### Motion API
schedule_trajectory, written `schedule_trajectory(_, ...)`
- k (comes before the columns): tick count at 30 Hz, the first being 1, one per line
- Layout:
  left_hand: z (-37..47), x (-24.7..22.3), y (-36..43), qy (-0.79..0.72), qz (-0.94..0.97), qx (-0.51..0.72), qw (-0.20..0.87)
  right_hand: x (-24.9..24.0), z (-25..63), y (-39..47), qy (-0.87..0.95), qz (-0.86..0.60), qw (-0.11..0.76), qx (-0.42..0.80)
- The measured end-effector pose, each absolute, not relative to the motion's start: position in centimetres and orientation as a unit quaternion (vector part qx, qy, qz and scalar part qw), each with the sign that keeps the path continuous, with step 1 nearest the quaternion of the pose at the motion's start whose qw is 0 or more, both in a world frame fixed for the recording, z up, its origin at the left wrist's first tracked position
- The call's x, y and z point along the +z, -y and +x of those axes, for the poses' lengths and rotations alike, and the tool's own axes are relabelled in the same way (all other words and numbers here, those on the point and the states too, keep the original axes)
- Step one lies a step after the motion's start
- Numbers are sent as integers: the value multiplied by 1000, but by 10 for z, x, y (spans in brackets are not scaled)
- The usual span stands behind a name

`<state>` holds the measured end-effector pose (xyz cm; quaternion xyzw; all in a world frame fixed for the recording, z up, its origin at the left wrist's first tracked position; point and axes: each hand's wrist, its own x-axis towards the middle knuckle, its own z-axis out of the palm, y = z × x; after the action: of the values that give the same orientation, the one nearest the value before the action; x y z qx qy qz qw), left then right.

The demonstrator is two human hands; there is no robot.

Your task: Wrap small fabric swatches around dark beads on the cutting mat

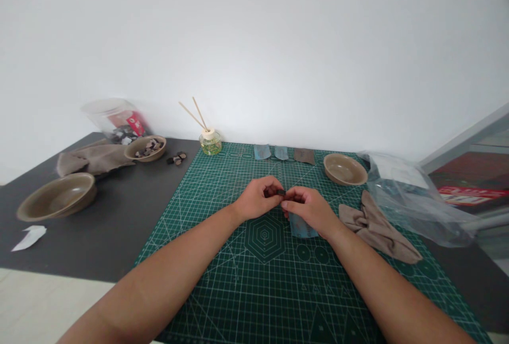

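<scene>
Over the cutting mat (222, 195), both hands meet around a small blackish piece (281, 192). My left hand (260, 198) is closed, with thumb and forefinger pinching the piece from the left. From the other side, my right hand (308, 207) is closed with its fingertips against the same piece. A blue-grey printed sheet (303, 227) shows below the right hand; whether the fingers hold it or it lies on the mat, I cannot tell. The fingers hide much of the dark piece.
Along the mat's back edge lie a blue-grey sheet (262, 151), another (281, 152) and a brown one (304, 156). A bowl (345, 170), brown cloth (382, 230) and plastic bag (421, 201) are right. Left stand a reed diffuser (210, 142), a bowl of dark chips (129, 152) and an oval bowl (58, 195).
</scene>
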<state>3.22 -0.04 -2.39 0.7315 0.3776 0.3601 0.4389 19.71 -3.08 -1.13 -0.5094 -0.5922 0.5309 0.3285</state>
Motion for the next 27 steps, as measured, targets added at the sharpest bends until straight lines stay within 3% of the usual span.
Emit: schedule_trajectory(27,32,-25,0,-380,728,366,438,-15,200,29,610,-525,322,499)
